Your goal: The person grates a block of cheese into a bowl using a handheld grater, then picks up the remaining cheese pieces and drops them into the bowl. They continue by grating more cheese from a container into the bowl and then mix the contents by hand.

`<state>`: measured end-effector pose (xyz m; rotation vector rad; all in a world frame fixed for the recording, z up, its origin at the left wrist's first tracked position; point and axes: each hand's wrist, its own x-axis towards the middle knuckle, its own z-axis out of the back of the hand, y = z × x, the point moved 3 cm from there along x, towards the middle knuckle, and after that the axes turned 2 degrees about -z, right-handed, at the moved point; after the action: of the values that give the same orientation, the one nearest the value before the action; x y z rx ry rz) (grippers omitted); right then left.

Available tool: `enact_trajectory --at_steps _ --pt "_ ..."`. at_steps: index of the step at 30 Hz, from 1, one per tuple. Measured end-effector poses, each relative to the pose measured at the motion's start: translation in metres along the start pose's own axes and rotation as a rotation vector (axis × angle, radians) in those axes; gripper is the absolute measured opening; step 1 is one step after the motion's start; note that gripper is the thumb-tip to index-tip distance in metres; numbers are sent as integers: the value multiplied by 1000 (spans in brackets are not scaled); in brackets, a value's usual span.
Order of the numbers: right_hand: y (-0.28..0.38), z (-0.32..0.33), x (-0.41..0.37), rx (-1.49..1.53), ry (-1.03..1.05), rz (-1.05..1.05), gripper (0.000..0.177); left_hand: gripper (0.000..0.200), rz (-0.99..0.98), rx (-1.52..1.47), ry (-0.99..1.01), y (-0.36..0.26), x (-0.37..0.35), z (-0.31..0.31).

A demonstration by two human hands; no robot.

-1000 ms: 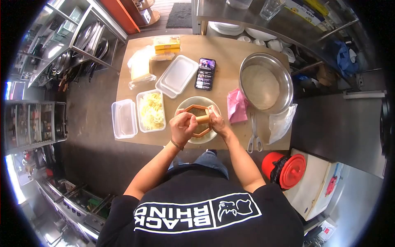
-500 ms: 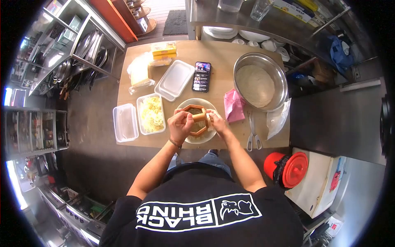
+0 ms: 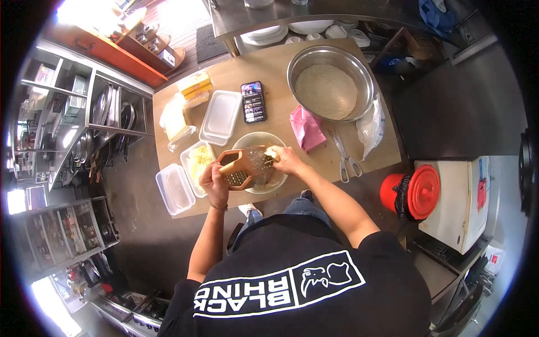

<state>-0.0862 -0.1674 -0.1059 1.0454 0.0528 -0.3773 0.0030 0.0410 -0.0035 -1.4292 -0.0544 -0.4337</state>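
Note:
My left hand is closed round the handle of a box grater. The grater, orange-brown at its rim, lies tilted on its side over a pale bowl. At the grater's right end, my right hand is closed with its fingertips at a small whitish piece; its kind is hard to make out. Left of the bowl, a plastic tub holds pale yellow shreds that look like grated cheese. The bowl's contents are mostly hidden by the grater.
An empty plastic tub and lids lie nearby. A phone, pink cloth, scissors and a steel bowl of flour-like powder share the table. A red bin stands at the right.
The grater has gone from upright over the bowl to tilted on its side, its handle end swung left with my left hand. My right hand is now at its other end. The camera view has turned.

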Motion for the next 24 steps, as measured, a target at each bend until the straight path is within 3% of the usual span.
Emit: enact_trajectory --at_steps 2,3,7,10,13,17,20,22,24 --pt "-4 -1 7 -42 -45 160 47 24 -5 -25 -24 13 -2 11" --pt "-1 3 6 -41 -44 148 37 26 -29 -29 -58 16 -2 13" --pt "46 34 -3 -203 50 76 27 27 3 -79 -114 16 -2 16" --pt "90 42 -6 -448 112 159 17 28 -8 -55 -94 14 -2 13" --pt "120 43 -8 -795 -44 405 11 27 -66 19 -105 10 -1 11" --pt "125 37 -11 -766 46 415 12 26 -55 -28 -99 7 -2 11" --pt "113 15 -14 -823 -12 353 11 25 -59 -45 -55 11 -2 11" --pt "99 6 -8 -879 69 202 9 24 -85 -50 -10 3 3 5" --pt "81 -3 -5 -907 84 181 9 18 -44 9 23 -5 2 -6"
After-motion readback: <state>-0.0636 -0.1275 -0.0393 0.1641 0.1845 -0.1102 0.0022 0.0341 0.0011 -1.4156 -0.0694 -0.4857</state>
